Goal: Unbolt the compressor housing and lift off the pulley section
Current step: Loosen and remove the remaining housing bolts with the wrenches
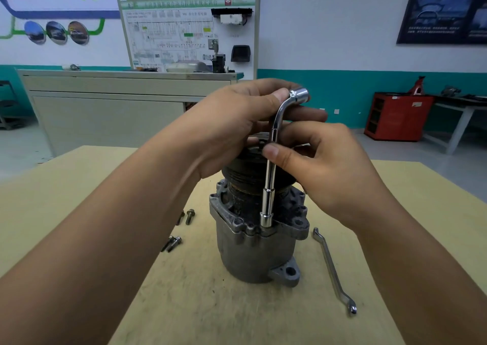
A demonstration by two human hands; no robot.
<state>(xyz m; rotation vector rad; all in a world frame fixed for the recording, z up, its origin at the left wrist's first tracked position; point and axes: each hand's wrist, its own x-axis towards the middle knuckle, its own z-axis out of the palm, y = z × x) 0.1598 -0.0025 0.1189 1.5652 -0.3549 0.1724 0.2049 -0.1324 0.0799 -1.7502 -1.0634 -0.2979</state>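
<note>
On my pale wooden tabletop the grey cast-metal compressor stands upright at the centre, black grooved pulley on top. My left hand grips the bend of the chrome L-shaped socket wrench. My right hand pinches its shaft (socket down on the near flange). A flat ring spanner lies to the right, four loose bolts to the left.

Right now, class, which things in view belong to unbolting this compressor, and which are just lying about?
In the job: L-shaped chrome socket wrench held by left hand and right hand; grey cast-metal compressor housing; black grooved pulley; four loose dark bolts.
Lying about: flat silver ring spanner; red metal cabinet.
</note>
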